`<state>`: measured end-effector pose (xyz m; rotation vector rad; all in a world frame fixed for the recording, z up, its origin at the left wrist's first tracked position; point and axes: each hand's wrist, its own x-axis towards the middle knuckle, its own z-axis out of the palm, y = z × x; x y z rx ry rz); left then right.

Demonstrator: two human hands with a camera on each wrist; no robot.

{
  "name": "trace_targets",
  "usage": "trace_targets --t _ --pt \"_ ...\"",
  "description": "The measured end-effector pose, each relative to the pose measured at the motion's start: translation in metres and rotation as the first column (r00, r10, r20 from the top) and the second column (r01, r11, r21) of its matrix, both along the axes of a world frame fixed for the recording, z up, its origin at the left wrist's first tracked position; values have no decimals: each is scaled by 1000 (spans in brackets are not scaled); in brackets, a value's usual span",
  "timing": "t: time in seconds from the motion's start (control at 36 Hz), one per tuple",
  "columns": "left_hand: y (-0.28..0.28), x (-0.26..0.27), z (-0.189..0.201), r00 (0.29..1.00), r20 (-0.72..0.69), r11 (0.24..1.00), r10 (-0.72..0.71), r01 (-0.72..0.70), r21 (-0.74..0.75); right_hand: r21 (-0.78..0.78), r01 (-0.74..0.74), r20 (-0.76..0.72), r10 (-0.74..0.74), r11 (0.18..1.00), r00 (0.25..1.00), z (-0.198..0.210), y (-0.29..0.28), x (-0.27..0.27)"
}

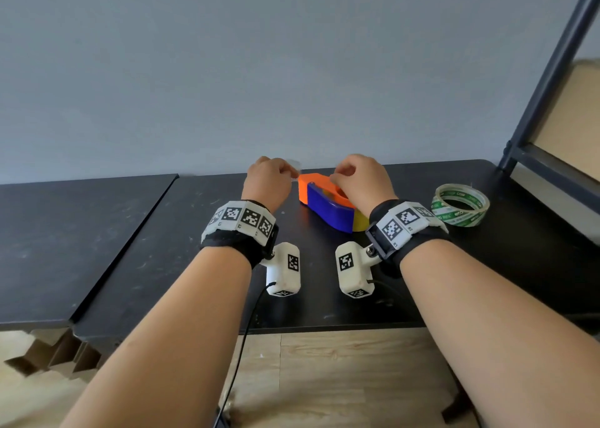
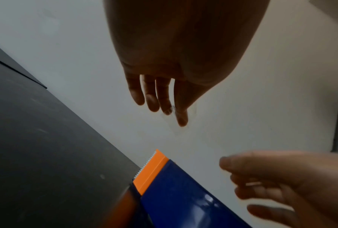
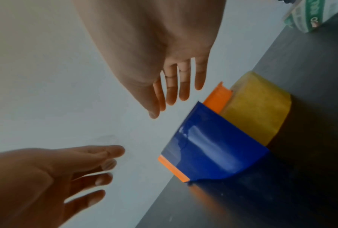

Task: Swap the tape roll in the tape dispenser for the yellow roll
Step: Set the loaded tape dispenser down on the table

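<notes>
The blue and orange tape dispenser (image 1: 326,202) lies on the black table (image 1: 162,233), its serrated orange cutter (image 2: 151,168) pointing at the wall. A yellow roll (image 1: 361,222) sits in its rear end (image 3: 257,111). My left hand (image 1: 288,171) hovers left of the cutter and pinches a small clear scrap of tape (image 2: 171,111) between thumb and fingertips. My right hand (image 1: 337,177) hangs just above the dispenser's top with relaxed fingers (image 3: 173,91), holding nothing. Each wrist view shows the other hand beside the dispenser (image 3: 213,146).
A clear tape roll with green print (image 1: 460,204) lies flat on the table to the right, also in the right wrist view's corner (image 3: 310,15). A dark metal shelf frame (image 1: 548,80) rises at the far right. The grey wall stands right behind the table.
</notes>
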<state>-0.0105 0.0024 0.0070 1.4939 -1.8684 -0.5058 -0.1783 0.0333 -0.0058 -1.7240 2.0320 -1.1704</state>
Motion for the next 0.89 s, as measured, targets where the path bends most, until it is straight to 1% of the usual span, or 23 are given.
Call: trace_targets --t 0.08,0.25,0.36,0.47,0.56,0.64,0.69,0.78,0.89 --pt "8 -7 3 997 75 999 -33 33 3 -73 -42 -7 42 996 999 6 5 -1" --pt "20 -26 8 954 293 997 -63 76 -33 -86 -86 -76 80 993 994 9 14 -6" --pt "29 -40 11 921 372 990 -118 136 -21 -90 -84 -93 76 992 993 11 23 -13" --pt "35 -54 14 895 415 984 -164 176 10 -91 -59 -120 48 994 992 11 26 -22" --pt "39 -64 17 908 381 984 -176 176 36 -106 -32 -90 23 994 996 14 29 -30" --pt "43 -73 20 938 273 976 -216 201 80 -134 -14 -50 7 991 999 14 33 -38" --pt "46 -79 22 944 197 961 -266 244 131 -138 1 -43 -7 990 999 12 35 -41" --pt "48 -89 24 938 167 942 -305 270 201 -142 27 -48 -34 990 998 9 40 -46" --pt "52 -103 25 945 101 933 -311 284 222 -143 74 -33 -80 987 996 5 45 -56"
